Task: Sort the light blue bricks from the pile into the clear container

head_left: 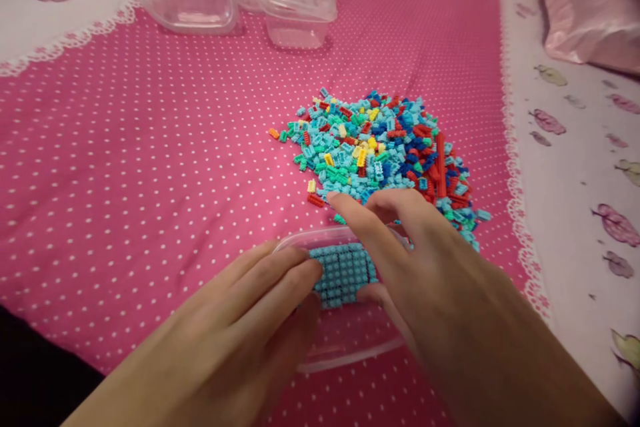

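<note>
A light-blue studded block panel (343,275), built of small toy bricks, lies within a clear plastic lid or shallow container (340,350). My left hand (245,313) grips the panel's left edge, fingers together on top and the thumb partly hidden beneath. From the right, my right hand (407,253) arches over the container's rim, its fingers apart. The right thumb tip is at the panel's lower right edge; whether it presses on it I cannot tell. Just beyond the right fingertips spreads a pile of small toy bricks (350,153) in light blue, green, dark blue, red and yellow.
At the back left stand clear plastic containers, a large one (185,20) and a smaller lidded one (300,33). A shiny pink pouch (595,13) lies at the back right. A pink dotted cloth (150,147) with lace edges covers the surface.
</note>
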Available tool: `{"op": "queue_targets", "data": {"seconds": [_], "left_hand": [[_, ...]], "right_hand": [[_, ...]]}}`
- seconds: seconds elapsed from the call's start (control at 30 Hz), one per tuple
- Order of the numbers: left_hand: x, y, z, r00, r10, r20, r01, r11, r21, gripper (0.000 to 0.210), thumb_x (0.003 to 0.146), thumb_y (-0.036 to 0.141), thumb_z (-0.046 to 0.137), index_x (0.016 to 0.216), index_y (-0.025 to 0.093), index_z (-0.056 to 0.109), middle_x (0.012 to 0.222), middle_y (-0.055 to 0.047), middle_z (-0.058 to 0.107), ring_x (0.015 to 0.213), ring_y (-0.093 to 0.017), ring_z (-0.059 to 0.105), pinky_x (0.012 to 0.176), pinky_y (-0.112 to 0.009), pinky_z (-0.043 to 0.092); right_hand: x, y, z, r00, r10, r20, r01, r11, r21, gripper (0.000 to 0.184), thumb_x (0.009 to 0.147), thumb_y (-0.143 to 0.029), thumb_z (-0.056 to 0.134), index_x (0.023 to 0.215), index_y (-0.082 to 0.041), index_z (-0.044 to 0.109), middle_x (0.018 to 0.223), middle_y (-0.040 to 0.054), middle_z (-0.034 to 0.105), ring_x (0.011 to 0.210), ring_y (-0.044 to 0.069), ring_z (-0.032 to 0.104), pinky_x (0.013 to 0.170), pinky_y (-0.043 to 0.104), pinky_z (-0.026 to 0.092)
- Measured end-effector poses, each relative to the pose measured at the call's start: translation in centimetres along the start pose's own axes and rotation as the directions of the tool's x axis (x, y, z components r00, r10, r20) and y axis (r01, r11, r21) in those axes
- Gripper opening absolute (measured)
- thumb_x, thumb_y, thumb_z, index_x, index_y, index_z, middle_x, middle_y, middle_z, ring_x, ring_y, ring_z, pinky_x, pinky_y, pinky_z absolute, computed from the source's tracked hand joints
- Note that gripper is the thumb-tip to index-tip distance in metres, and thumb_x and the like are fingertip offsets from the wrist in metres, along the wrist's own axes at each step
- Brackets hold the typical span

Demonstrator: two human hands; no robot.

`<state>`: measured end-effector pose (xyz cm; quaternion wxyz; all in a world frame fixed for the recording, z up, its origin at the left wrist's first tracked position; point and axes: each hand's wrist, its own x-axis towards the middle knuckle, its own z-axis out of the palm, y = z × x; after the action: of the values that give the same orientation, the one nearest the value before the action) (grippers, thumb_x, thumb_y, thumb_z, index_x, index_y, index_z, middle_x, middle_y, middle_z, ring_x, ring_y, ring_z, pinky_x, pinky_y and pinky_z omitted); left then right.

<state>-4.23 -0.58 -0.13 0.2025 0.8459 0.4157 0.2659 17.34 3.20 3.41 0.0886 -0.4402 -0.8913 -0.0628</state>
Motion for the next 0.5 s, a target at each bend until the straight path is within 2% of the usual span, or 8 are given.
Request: {"op": "queue_targets", "data": {"seconds": [0.1, 0.23, 0.37, 0.5], "left_hand": [[-0.2, -0.1, -0.1, 0.999, 0.015, 0.034, -0.015, 1.000, 0.025, 0.033, 0.108, 0.022, 0.040, 0.138, 0.026, 0.055, 0.124, 0.003, 0.070, 0.126, -0.013, 0.063, 0.123, -0.024, 0.039], [-0.3, -0.4, -0.5, 0.987, 0.157, 0.038, -0.160, 0.978, 0.135, 0.026, 0.108, 0.021, 0.042, 0.117, 0.023, 0.066, 0.123, 0.001, 0.069, 0.130, -0.016, 0.059, 0.127, -0.031, 0.034], [-0.1, -0.9, -0.8, 0.963, 0.271, -0.008, -0.264, 0.944, 0.196, 0.025, 0.105, 0.015, 0.045, 0.115, 0.020, 0.067, 0.128, -0.001, 0.066, 0.126, -0.018, 0.056, 0.126, -0.036, 0.031], [-0.8, -1.5, -1.0, 0.958, 0.283, -0.035, -0.270, 0.940, 0.206, 0.029, 0.103, 0.009, 0.046, 0.115, 0.023, 0.069, 0.123, 0.000, 0.070, 0.117, -0.017, 0.059, 0.122, -0.038, 0.032]], "right_hand": [[-0.1, -0.2, 0.2, 1.000, 0.010, 0.009, -0.010, 1.000, 0.021, 0.057, 0.090, -0.007, 0.048, 0.146, -0.019, 0.049, 0.116, 0.0137, 0.069, 0.091, 0.026, 0.071, 0.066, 0.036, 0.064], [-0.2, 0.0, 0.1, 0.999, 0.041, 0.022, -0.042, 0.997, 0.072, 0.058, 0.090, -0.004, 0.048, 0.146, -0.020, 0.049, 0.114, 0.0127, 0.067, 0.088, 0.025, 0.070, 0.069, 0.039, 0.063], [0.0, 1.9, -1.2, 1.000, 0.016, 0.002, -0.016, 0.980, 0.197, 0.040, 0.101, -0.016, 0.047, 0.141, -0.023, 0.052, 0.120, 0.0099, 0.069, 0.093, 0.022, 0.072, 0.068, 0.034, 0.061], [0.3, 5.0, -1.9, 0.979, 0.186, -0.083, -0.159, 0.953, 0.258, 0.027, 0.105, -0.024, 0.050, 0.130, -0.025, 0.060, 0.118, 0.0065, 0.071, 0.101, 0.021, 0.072, 0.077, 0.034, 0.059]]}}
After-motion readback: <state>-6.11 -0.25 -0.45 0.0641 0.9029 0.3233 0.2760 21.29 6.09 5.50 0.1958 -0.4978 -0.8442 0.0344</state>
